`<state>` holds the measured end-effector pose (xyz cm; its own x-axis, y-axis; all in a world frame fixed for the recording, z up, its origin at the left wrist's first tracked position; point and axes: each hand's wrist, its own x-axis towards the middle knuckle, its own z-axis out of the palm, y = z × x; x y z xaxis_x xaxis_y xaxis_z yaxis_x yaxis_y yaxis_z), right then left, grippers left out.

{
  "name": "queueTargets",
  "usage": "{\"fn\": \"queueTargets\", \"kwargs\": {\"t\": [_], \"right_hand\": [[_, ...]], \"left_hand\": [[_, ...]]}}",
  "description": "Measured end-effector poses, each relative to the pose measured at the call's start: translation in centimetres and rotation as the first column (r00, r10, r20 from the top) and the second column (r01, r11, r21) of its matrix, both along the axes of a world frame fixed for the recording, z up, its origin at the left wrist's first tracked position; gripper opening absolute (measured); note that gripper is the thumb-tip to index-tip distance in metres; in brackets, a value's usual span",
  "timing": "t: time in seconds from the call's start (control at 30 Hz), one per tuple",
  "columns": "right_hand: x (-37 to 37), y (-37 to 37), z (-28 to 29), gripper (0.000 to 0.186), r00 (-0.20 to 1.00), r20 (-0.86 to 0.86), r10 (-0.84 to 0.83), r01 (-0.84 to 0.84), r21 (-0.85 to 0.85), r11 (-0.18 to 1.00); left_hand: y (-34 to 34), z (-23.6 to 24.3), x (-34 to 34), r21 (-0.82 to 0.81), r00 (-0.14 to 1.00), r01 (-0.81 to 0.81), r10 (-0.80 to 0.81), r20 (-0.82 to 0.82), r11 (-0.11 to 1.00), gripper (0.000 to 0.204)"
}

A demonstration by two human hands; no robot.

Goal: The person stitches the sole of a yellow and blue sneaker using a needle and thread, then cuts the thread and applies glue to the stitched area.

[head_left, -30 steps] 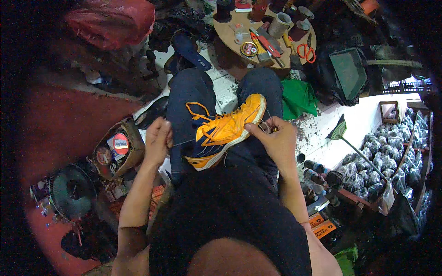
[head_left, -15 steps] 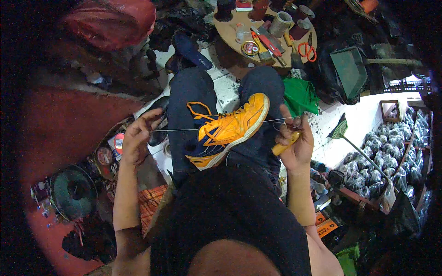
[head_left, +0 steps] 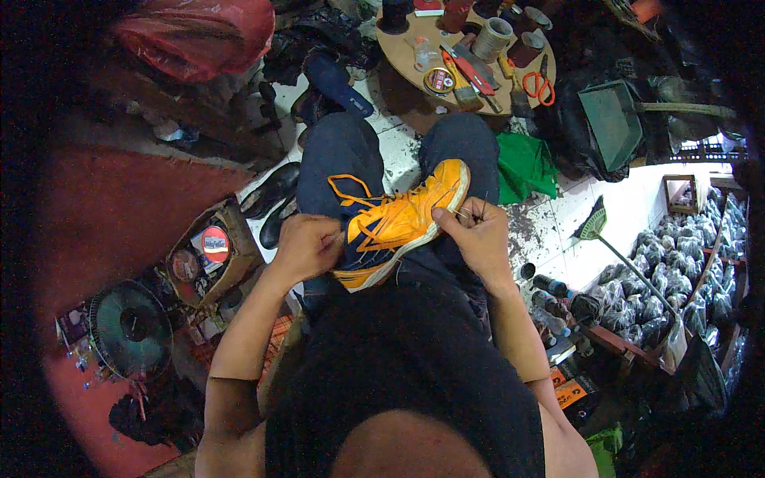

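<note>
A worn orange sneaker [head_left: 398, 217] with loose orange laces lies across my thighs, its toe pointing up and right. My left hand [head_left: 311, 245] is closed against the heel end, beside the dark collar. Whatever its fingers grip is hidden. At the toe end, my right hand [head_left: 478, 239] pinches close to the pale sole edge, the thumb and finger touching the shoe. From its fingers sticks up the thin dark shaft of an awl [head_left: 484, 203]; the yellow handle is hidden in the palm. A short piece of thread [head_left: 464, 214] shows by the right fingertips.
A round table [head_left: 398, 52] ahead carries spools, red-handled scissors [head_left: 539, 88], a tin and a brush. Green cloth [head_left: 526, 167] lies right of my knee. A carton [head_left: 213, 253] and a fan [head_left: 130, 327] stand left; a rake [head_left: 591, 221] and bagged goods [head_left: 653, 271] are right.
Both hands have come inward from either side of the sneaker to its heel and toe. The thread stretched out on both sides is mostly out of sight, and the yellow handle is now hidden.
</note>
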<state>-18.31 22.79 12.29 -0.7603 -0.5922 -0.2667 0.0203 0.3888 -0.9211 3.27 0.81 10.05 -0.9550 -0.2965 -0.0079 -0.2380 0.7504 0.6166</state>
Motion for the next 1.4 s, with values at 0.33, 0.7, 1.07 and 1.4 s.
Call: {"fn": "queueTargets", "kwargs": {"t": [0.33,0.7,1.07,1.4], "right_hand": [[0.4,-0.4,-1.2,0.045,0.996,0.086,-0.001,0.006,-0.067,0.998],[-6.5,9.9,0.5,0.039,0.952,-0.021,-0.306,0.306,0.132,0.943],[0.7,5.8,4.0,0.039,0.923,-0.188,0.336,-0.311,0.153,0.938],[0.4,5.1,4.6,0.041,0.892,-0.225,0.393,-0.333,0.262,0.906]], "left_hand": [[-6.5,-5.2,11.9,0.122,0.962,-0.274,0.269,0.052,0.954,0.047],[-6.7,5.2,7.8,-0.166,0.989,-0.124,0.135,0.053,0.978,0.012],[-2.9,1.9,3.1,0.871,0.998,-0.043,0.066,0.012,0.490,0.007],[-2.6,-0.6,-3.4,0.742,0.773,0.209,-0.572,0.274,0.637,0.062]]}}
